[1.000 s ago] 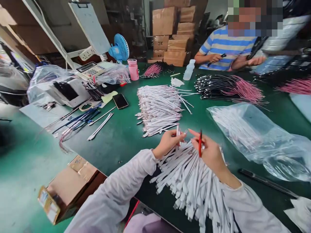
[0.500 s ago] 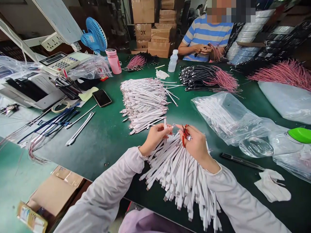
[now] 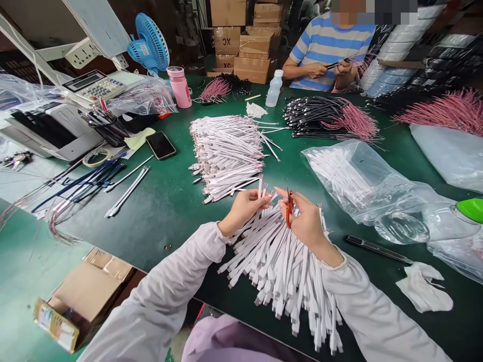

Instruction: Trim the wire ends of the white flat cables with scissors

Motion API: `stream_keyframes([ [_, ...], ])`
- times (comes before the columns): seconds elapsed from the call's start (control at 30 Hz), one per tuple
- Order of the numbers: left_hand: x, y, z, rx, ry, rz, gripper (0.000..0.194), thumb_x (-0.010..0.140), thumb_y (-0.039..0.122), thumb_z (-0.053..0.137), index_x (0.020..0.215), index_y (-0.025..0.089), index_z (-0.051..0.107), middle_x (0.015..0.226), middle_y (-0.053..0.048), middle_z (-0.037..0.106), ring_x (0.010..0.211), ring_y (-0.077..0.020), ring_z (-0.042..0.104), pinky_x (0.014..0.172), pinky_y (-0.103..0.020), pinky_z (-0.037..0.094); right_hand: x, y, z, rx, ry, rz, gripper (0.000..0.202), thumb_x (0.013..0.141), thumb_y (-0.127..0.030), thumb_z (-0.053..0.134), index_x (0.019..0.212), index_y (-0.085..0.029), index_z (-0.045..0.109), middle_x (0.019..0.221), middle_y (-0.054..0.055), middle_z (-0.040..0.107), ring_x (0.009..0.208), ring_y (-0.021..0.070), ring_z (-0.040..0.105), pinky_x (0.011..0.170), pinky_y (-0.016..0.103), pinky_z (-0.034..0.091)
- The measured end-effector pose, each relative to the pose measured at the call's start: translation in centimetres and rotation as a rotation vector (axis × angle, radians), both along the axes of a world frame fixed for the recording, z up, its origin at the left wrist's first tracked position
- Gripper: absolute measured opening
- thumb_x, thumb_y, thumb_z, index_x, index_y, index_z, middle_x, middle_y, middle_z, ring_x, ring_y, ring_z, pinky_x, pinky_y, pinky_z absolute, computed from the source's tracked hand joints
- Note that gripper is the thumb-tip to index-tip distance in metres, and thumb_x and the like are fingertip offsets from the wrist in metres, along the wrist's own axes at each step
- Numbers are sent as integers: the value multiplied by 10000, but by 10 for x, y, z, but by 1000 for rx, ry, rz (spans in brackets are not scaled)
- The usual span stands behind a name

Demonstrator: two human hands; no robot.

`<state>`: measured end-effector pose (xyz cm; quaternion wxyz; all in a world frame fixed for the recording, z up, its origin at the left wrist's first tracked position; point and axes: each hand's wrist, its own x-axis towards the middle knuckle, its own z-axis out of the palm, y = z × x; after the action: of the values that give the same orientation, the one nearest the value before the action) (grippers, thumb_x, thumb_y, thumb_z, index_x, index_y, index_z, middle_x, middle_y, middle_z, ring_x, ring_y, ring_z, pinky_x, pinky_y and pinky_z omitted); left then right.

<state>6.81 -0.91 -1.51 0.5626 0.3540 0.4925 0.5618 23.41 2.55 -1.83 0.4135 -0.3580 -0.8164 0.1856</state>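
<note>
Pinched between the fingers of my left hand are white flat cables, their stripped wire ends pointing up. Red-handled cutters are gripped in my right hand, just right of the left fingertips, with the index finger stretched toward the wire ends. Beneath both hands a fanned heap of white cables spreads toward the table's near edge. Farther back lies a stacked pile of white cables.
On the green table are a phone, pink bottle, clear bottle, black cables, bagged cables, a pen and tissue. Across it a person handles black cables.
The view has shifted slightly. More white cable ends now show above my left fingers, and the cutters have turned more upright. The person opposite has moved their hands, with a dark cable between them.
</note>
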Motion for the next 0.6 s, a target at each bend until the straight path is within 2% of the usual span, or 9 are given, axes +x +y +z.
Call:
stream_keyframes([
  [0.1,-2,-1,0,39,53,-12,381,661,469,796,738,118,670,711,-31,606,656,-117,552,542,-208,448,-1,-1,1,14,-1,20,313,918,-256,519,1164,-175,696,789,46,647,676,168,576,641,285,494],
  [0.2,-5,-2,2,48,122,-20,384,700,482,762,711,119,640,670,-24,581,559,-78,454,466,-191,345,-1,-2,1,31,-12,28,317,918,-235,515,1169,-171,697,799,48,647,684,167,582,651,282,500],
  [0.4,-5,-6,9,31,160,-35,357,736,467,735,757,120,655,704,-38,577,592,-95,444,489,-209,334,1,-1,3,53,-40,-4,274,921,-250,517,1093,-177,717,779,58,642,697,188,599,653,300,503],
  [0.6,-3,-4,5,48,166,-40,345,735,459,741,718,129,643,640,-16,542,568,-91,428,481,-215,301,0,0,3,59,-43,32,322,927,-255,501,1191,-212,681,853,71,669,771,206,625,722,318,529],
])
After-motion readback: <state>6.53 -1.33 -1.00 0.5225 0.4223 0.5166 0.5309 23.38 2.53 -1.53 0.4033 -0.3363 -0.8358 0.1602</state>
